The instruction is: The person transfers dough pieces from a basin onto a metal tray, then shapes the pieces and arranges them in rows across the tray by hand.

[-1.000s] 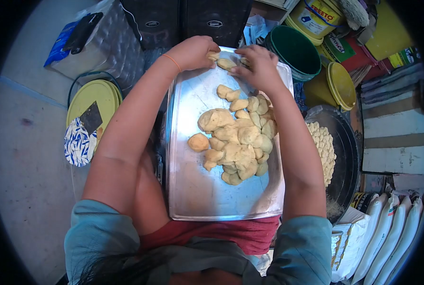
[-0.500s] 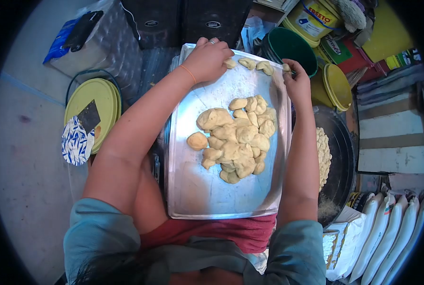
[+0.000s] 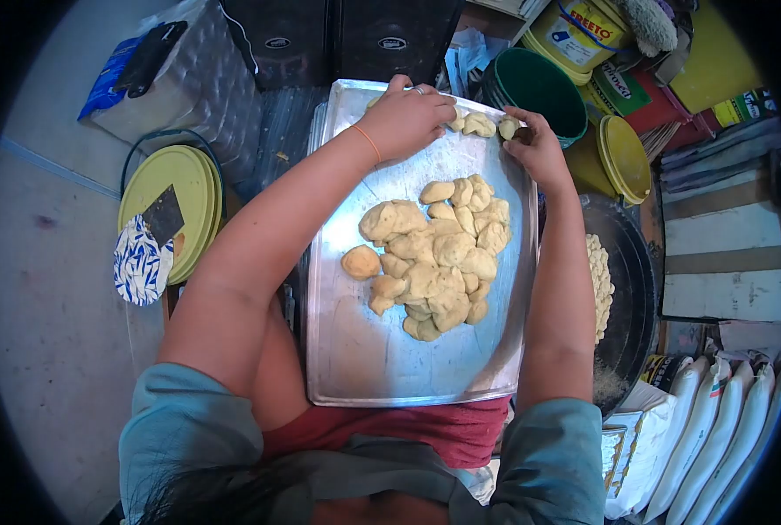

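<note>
A metal tray (image 3: 347, 350) lies across the lap, with a heap of pale dough pieces (image 3: 443, 254) in its middle and a round dough ball (image 3: 360, 262) at the heap's left. Along the tray's far edge sits a row of small dough pieces (image 3: 478, 124). My left hand (image 3: 405, 121) is over that edge, fingers bent beside the row; what lies beneath its fingertips is hidden. At the far right corner my right hand (image 3: 538, 149) has its thumb and fingers around a small dough piece (image 3: 509, 129).
On the right, a black round pan (image 3: 631, 289) holds many small dough bits. Beyond the tray's right corner stand a green bucket (image 3: 539, 92) and yellow buckets (image 3: 625, 157). A yellow lid (image 3: 167, 201) is at the left; two black speakers (image 3: 395, 44) stand at the back.
Both hands moved apart from the middle of the far edge, uncovering dough pieces there. Lately my left hand shifted right and my right hand slightly left. Upper pieces of the heap have gone.
</note>
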A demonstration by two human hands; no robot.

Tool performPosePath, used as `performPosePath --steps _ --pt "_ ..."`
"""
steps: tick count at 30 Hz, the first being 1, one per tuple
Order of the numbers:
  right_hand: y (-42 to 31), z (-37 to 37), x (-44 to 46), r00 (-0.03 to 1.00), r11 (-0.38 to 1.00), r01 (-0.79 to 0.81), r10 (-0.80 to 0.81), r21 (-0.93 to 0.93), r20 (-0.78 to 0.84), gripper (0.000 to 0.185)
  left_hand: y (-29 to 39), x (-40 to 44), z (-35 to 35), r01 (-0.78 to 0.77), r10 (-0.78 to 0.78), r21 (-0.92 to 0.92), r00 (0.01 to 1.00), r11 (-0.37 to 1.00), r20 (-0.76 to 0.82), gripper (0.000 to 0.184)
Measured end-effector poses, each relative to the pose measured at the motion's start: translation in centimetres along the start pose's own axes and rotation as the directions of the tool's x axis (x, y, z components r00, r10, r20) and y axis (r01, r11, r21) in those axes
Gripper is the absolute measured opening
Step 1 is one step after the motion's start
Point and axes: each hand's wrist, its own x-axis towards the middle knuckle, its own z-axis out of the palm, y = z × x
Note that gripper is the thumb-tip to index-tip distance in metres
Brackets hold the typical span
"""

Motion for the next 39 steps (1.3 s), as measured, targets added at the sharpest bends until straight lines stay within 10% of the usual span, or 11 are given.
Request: performPosePath --steps 5,10,17,23,26,29,33,39 --pt "-0.2 0.5 0.6 0.998 0.902 0.052 -0.062 -0.429 -0.009 0.047 0.7 0.6 -0.6 0.039 -0.042 0.047 0.996 0.998 0.079 0.022" --pt "-1.7 2.3 -0.7 0.944 0.752 0.184 -0.315 -0.633 -0.100 0.042 0.4 0.3 0.7 0.032 -0.024 0.043 0.983 0.999 -0.182 0.021" --pt "-2.0 3.4 0.8 0.988 0.802 0.145 -0.146 -0.579 0.046 0.048 0.3 0.3 0.3 0.091 -0.081 0.136 0.994 0.987 -0.077 0.029" --pt "-3.4 2.7 -2.3 0.937 0.810 0.241 -0.337 -0.535 -0.088 0.051 -1.8 -0.5 -2.2 0.095 -0.096 0.041 0.995 0.995 0.012 0.034" --pt "-5.8 2.7 -5.3 0.989 0.988 0.090 -0.073 -0.129 0.127 0.048 -2.6 -0.7 -1.8 0.121 -0.123 0.033 0.992 0.992 0.042 0.036" --pt "-6.2 4.1 -7.4 0.889 0.852 0.377 -0.223 -0.363 0.400 0.044 -2.5 -0.7 -1.5 0.130 -0.133 0.067 0.990 0.989 0.037 0.038" --pt "-6.5 4.5 -7.2 0.954 0.974 -0.104 0.154 -0.200 0.257 0.037 -2.6 -2.0 -4.1 0.172 -0.173 -0.019 0.984 0.985 -0.033 0.048" --pt "-7.4 5.8 -7.5 0.976 0.866 0.189 -0.111 -0.464 0.189 0.035 -1.8 -6.4 -5.0 0.322 -0.326 -0.125 0.945 0.939 -0.010 0.063"
